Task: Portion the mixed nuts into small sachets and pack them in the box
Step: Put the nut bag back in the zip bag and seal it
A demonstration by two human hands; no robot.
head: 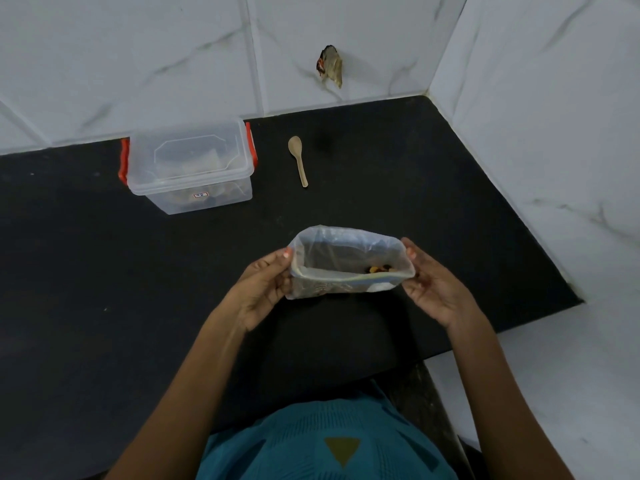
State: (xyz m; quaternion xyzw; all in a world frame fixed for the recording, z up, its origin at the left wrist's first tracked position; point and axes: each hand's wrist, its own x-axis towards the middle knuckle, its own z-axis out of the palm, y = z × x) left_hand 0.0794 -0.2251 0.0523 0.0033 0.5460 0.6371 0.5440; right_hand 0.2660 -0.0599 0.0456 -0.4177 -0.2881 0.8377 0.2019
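A clear plastic zip bag (349,261) is held open above the black counter, its mouth facing up toward me. A few mixed nuts (379,269) show at its bottom right corner. My left hand (265,289) pinches the bag's left edge and my right hand (429,285) pinches its right edge. A clear plastic box (188,164) with red latches and its lid on stands at the back left, with sachets dimly visible inside. A wooden spoon (298,159) lies on the counter to the right of the box.
The black counter (104,271) meets white marble-tiled walls at the back and right. A hole with crumpled stuffing (329,65) is in the back wall. The counter's right edge ends near a white tiled surface (571,375).
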